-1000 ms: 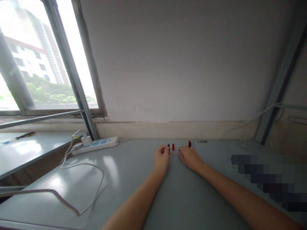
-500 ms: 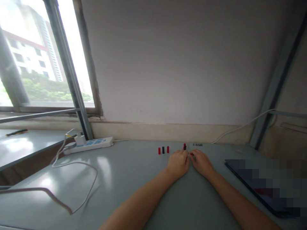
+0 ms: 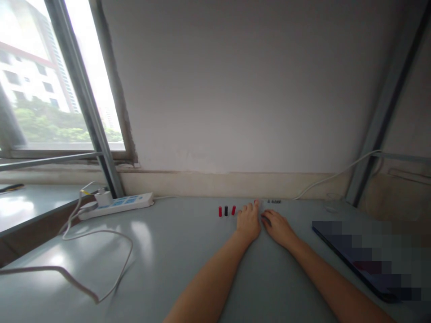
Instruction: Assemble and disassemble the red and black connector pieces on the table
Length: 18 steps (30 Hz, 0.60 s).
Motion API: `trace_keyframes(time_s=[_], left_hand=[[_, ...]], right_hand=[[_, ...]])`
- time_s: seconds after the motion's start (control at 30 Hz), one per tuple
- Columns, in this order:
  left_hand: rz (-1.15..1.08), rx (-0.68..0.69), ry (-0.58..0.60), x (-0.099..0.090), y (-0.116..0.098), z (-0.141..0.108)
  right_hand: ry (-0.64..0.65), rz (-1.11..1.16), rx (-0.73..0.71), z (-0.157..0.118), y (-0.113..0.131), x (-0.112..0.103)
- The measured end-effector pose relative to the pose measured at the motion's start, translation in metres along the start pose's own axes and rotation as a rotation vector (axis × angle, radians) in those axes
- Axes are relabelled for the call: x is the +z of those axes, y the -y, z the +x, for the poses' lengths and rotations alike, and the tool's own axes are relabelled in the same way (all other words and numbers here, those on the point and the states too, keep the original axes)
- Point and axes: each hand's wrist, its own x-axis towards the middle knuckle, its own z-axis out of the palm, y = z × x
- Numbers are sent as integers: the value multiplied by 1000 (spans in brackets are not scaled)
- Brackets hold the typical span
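Three small cylinders stand in a row on the grey table: a red one point(image 3: 220, 211), a black one point(image 3: 226, 211) and another red one point(image 3: 233, 210), which leans slightly. Just right of the leaning cylinder lies my left hand point(image 3: 249, 223), palm down, its fingers stretched and apart. A bit of red point(image 3: 255, 202) shows behind its fingertips; the rest is hidden. My right hand point(image 3: 276, 228) rests close beside it with fingers curled and thumb near the index finger. What they hold, if anything, I cannot make out. Beyond it sit several tiny dark pieces point(image 3: 274, 201).
A white power strip point(image 3: 117, 205) with a plug lies at the back left, its cable point(image 3: 129, 251) looping across the table point(image 3: 161, 269). At the right lies a dark flat object point(image 3: 350, 264), partly pixelated. The wall point(image 3: 235, 112) rises behind the table.
My left hand has spread its fingers, and its fingertips now cover most of the red and black pieces ahead. The nearest red cylinder has tilted. The whole view has shifted slightly.
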Motion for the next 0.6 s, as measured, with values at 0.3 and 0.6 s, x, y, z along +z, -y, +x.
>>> trace_keyframes(time_s=[0.3, 0.6], left_hand=[[44, -8, 67, -2, -1, 2], [46, -5, 51, -4, -3, 4]], right_hand=[[10, 4, -20, 1, -2, 3], [21, -18, -13, -1, -1, 1]])
